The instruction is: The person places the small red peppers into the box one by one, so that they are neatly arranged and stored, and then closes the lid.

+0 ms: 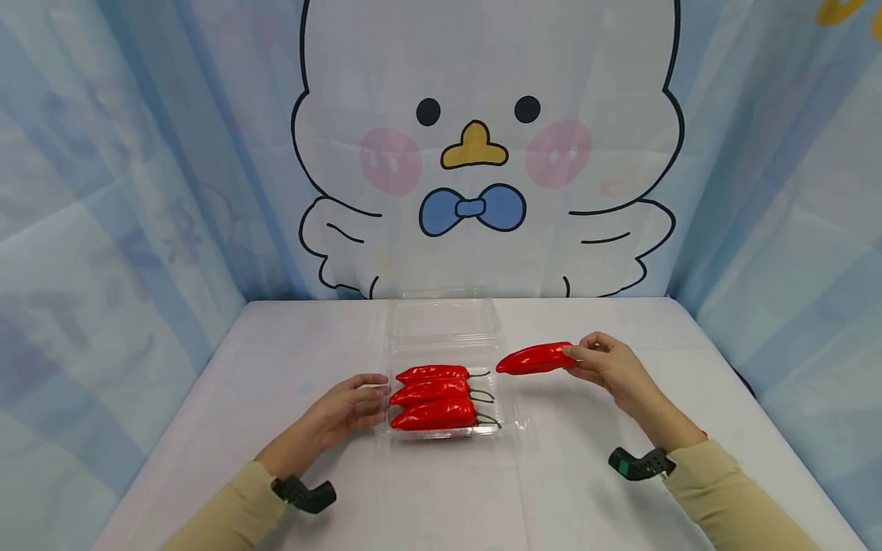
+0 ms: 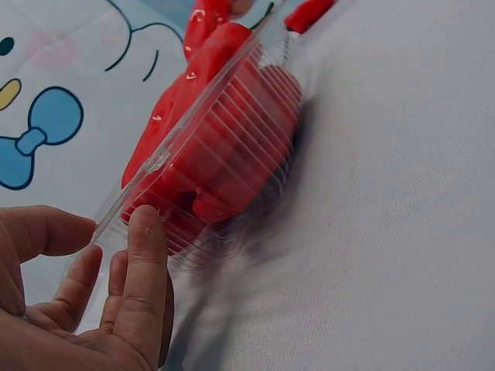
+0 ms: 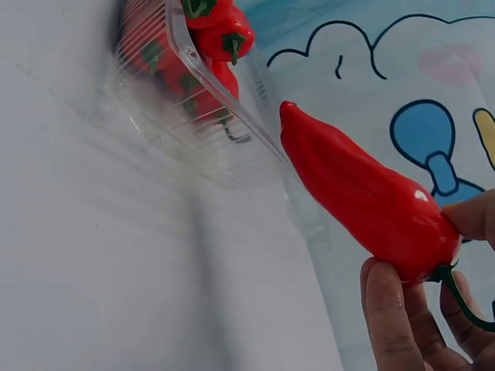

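My right hand (image 1: 606,367) holds a red pepper (image 1: 534,358) by its stem end, thumb and fingers around it, raised above the table to the right of a clear plastic box (image 1: 444,435). In the right wrist view the held pepper (image 3: 363,193) points its tip toward the box, its green stem beside the fingers. Several red peppers (image 1: 434,414) lie side by side in the box, stems to the right; more show beneath through the ribbed wall in the left wrist view. My left hand (image 1: 351,405) holds the box's left rim, thumb at the edge, fingers against the wall.
The box's clear lid (image 1: 442,317) lies open toward the back. A white cloth covers the table (image 1: 289,337). Curtains with a cartoon bird (image 1: 475,145) stand at the back and both sides. Dark wrist devices (image 1: 306,496) sit at both sleeves.
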A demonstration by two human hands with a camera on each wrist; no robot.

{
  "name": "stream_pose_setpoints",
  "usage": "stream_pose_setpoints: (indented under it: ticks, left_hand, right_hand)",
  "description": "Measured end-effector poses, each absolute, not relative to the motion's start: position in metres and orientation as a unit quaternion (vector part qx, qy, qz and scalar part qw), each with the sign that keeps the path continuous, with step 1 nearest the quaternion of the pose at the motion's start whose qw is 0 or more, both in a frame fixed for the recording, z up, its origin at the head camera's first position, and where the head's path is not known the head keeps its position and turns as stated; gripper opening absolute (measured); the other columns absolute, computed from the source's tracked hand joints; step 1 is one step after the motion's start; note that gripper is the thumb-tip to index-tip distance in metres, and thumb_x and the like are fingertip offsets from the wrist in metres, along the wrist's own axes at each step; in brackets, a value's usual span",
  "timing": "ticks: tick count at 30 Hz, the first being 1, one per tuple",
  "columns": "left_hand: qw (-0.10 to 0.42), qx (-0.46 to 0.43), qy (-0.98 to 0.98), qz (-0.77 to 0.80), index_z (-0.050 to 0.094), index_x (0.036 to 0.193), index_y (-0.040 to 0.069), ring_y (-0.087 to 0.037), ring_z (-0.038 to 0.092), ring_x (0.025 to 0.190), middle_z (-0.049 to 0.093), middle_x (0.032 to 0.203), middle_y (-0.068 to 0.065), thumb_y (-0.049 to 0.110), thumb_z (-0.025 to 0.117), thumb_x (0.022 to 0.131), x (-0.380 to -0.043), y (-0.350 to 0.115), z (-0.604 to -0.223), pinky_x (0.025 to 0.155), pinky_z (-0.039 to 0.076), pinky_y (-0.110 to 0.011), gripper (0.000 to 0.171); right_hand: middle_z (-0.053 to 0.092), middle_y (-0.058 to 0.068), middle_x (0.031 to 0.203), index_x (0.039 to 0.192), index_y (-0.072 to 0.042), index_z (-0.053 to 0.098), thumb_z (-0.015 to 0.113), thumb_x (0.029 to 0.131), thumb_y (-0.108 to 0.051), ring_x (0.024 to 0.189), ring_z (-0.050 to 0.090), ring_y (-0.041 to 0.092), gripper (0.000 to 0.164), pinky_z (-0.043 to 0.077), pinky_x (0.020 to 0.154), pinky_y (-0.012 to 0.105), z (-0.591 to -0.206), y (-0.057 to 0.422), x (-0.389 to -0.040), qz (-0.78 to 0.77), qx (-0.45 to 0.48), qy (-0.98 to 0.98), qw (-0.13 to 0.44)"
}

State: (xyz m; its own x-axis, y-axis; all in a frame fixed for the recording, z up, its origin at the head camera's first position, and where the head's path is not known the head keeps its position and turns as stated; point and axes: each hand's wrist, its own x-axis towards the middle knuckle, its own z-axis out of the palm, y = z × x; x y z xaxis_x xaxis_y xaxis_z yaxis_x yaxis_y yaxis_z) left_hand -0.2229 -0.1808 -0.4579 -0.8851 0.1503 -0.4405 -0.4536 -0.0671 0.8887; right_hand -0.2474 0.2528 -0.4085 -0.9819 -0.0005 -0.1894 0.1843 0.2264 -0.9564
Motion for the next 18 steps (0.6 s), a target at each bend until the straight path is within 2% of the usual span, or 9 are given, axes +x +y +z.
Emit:
stream_pose_setpoints:
  ticks: [6,14,18]
  left_hand:
    - [0.212,-0.116,0.65,0.721,0.047,0.145,0.001,-0.022,0.07,0.1,0.058,0.143,-0.022,0.011,0.062,0.102,-0.223,-0.181,-0.457,0.089,0.063,-0.035,0.046]
    - [0.209,-0.122,0.651,0.72,0.049,0.143,0.002,-0.021,0.07,0.1,0.059,0.141,-0.021,0.012,0.064,0.101,-0.223,-0.18,-0.458,0.087,0.063,-0.034,0.046]
    - [0.208,-0.12,0.649,0.722,0.049,0.143,0.003,-0.021,0.07,0.099,0.06,0.141,-0.02,0.012,0.064,0.101,-0.223,-0.181,-0.459,0.087,0.063,-0.033,0.046]
  right_hand:
    - [0.056,0.018,0.12,0.107,-0.004,0.052,0.072,0.098,-0.024,0.091,0.072,0.012,0.03,0.062,0.084,0.027,-0.415,0.236,-0.251,-0.62,0.044,0.78,0.074]
    - [0.057,0.018,0.121,0.108,-0.003,0.053,0.074,0.097,-0.023,0.099,0.069,0.021,0.031,0.06,0.093,0.039,-0.418,0.214,-0.257,-0.603,0.039,0.794,0.065]
    - [0.059,0.018,0.12,0.108,-0.003,0.054,0.074,0.096,-0.022,0.104,0.067,0.026,0.031,0.061,0.091,0.036,-0.419,0.204,-0.261,-0.594,0.035,0.801,0.067]
